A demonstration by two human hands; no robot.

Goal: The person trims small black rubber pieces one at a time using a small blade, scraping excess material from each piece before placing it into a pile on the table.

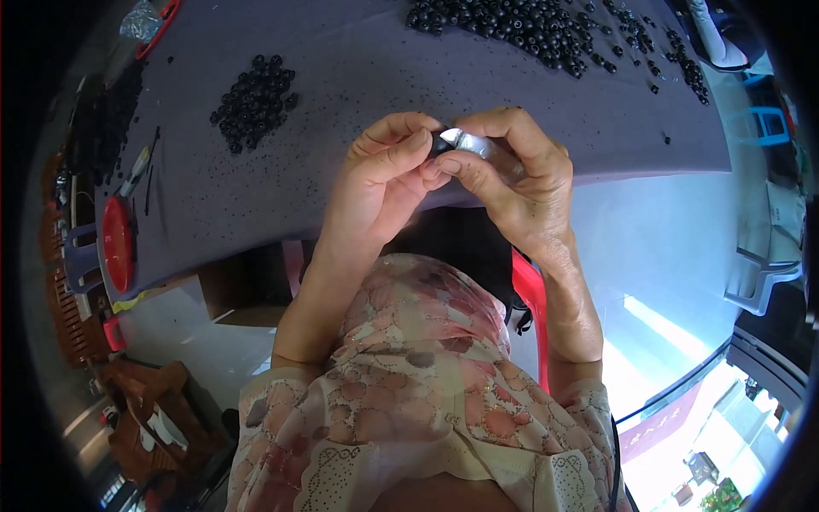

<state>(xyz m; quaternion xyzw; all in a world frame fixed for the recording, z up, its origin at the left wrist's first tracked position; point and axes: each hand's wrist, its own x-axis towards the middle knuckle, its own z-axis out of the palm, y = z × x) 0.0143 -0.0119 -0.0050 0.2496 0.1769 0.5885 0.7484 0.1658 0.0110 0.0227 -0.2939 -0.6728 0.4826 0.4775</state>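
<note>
My left hand (384,175) and my right hand (512,179) meet above the near edge of a grey-purple table (358,60). Between the fingertips of my left hand sits a small black bead (441,141). My right hand pinches a shiny silvery piece (467,143) that touches the bead; what lies behind its fingers is hidden. A small heap of black beads (254,101) lies on the table to the left of my hands. A larger spread of black beads (529,26) lies at the far edge, to the right.
A red round lid or dish (119,243) sits at the table's left end, with thin dark tools (150,175) beside it. Stray beads (682,68) scatter at the far right. A red chair edge (533,299) shows below the table. Wooden furniture (141,410) stands lower left.
</note>
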